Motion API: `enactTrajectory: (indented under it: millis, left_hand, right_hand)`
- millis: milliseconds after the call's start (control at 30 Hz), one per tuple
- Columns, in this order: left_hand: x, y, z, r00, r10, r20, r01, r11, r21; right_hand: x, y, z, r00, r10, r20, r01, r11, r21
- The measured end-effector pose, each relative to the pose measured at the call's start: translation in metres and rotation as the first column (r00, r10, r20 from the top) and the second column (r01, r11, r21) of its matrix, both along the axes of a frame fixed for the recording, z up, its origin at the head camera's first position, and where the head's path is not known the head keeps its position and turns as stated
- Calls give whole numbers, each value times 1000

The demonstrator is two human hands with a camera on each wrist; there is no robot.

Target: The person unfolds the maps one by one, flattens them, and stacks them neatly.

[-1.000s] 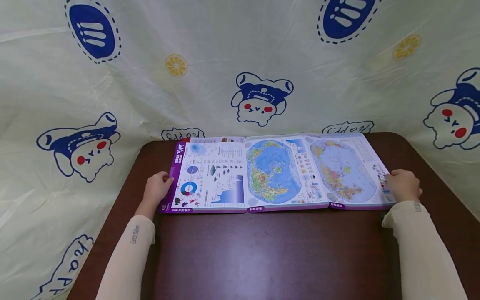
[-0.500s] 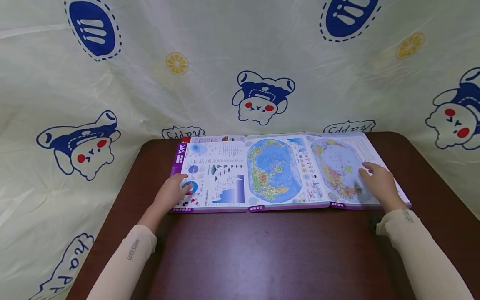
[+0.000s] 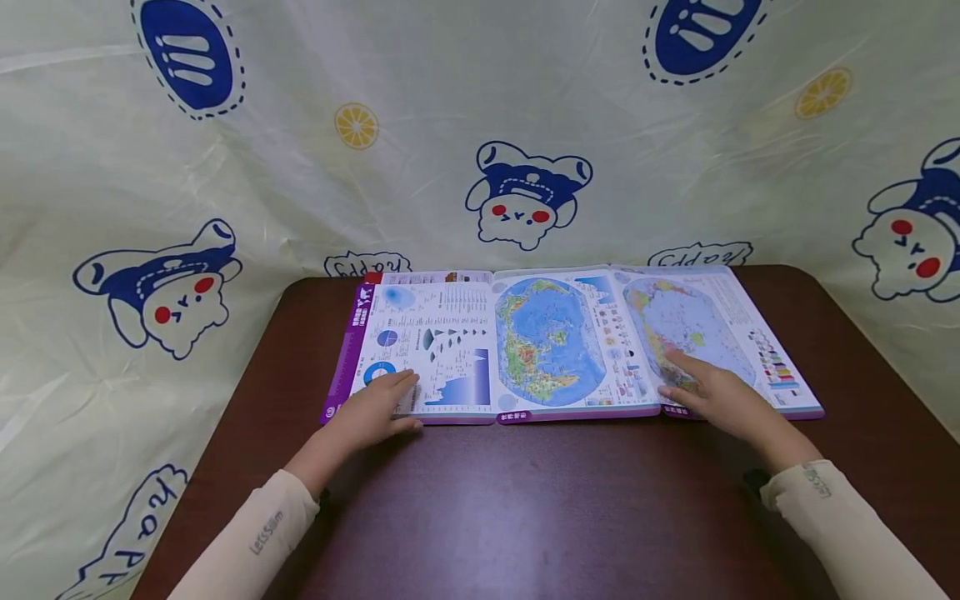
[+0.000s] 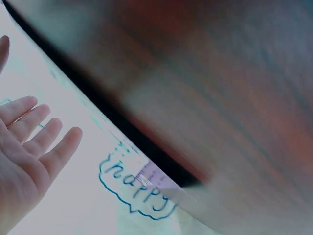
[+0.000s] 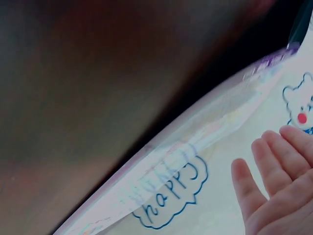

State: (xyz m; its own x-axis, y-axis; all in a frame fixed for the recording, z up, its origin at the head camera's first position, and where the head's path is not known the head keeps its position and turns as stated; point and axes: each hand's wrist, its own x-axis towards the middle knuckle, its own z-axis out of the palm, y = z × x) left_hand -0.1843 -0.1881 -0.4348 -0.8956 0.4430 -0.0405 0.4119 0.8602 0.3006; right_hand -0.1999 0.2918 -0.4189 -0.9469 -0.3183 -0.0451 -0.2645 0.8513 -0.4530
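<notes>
A fold-out world map (image 3: 555,350) with purple edges lies spread flat along the far side of the table, its three panels side by side. Charts fill the left panel; the other two carry oval maps. My left hand (image 3: 367,412), fingers extended, is over the near edge of the left panel. Across the right panel's lower left part reaches my right hand (image 3: 720,400), also with loose, extended fingers. Neither holds anything. The left wrist view has the left palm (image 4: 24,152) with its fingers spread, and the right wrist view has the right palm (image 5: 283,191) likewise.
The dark brown table (image 3: 540,517) has rounded far corners. Behind it hangs a pale curtain (image 3: 420,200) printed with bears, orange slices and lettering, reaching down to the table's far edge.
Both hands have let go of the map's outer side edges and moved inward over it, left hand to the right, right hand to the left. The map stays in place.
</notes>
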Motion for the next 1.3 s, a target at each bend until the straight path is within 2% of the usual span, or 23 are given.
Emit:
enactTrajectory:
  millis: [200, 267, 467, 633, 833, 1100, 1300]
  left_hand:
    - [6, 8, -4, 999, -48, 10, 49, 995, -90]
    - [6, 9, -6, 999, -54, 2, 54, 994, -93]
    - [3, 10, -10, 996, -79, -30, 76, 993, -86]
    - [2, 10, -11, 994, -99, -43, 95, 991, -96]
    - [-3, 11, -12, 995, -91, -44, 86, 991, -106]
    - [-14, 16, -11, 996, -89, -26, 87, 993, -85]
    - [-22, 16, -11, 995, -89, -37, 86, 993, -80]
  right_hand:
    - [9, -10, -10, 993, 113, -35, -112, 993, 28]
    - [9, -11, -13, 991, 132, -34, -131, 991, 35]
    - [8, -11, -19, 979, 171, -109, -163, 983, 86]
    - [7, -10, -20, 974, 187, -129, -175, 980, 98]
    - [4, -9, -20, 964, 211, -162, -201, 976, 79]
    - [-6, -6, -16, 977, 192, -97, -183, 979, 93]
    - [-13, -8, -16, 973, 207, -102, -197, 975, 104]
